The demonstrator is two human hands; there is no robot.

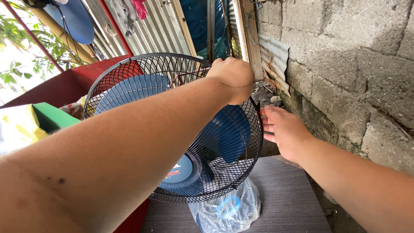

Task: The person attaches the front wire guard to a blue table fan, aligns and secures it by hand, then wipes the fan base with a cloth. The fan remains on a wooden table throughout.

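The left hand (pixel 232 77) reaches across the front of the electric fan (pixel 177 129), its fist closed at the top edge of the black wire grille (pixel 241 142), knuckles toward the camera; whether the fingers actually grip the rim is hidden behind the hand. The right hand (pixel 282 131) sits at the grille's right edge, fingers held loosely apart and their tips touching the rim, not closed around it. Behind the wire, blue fan blades (pixel 228 133) show, with a round hub cap (pixel 179 174) at the centre. The fan stands tilted on a grey wood-grain surface (pixel 289 203), its base wrapped in a clear plastic bag (pixel 228 209). To the right rises a rough concrete block wall (pixel 345 64). Behind the fan stand corrugated metal sheets (pixel 151 30) and a red panel (pixel 64 86); a green box (pixel 51 116) and a yellow bag (pixel 17 127) lie at the left
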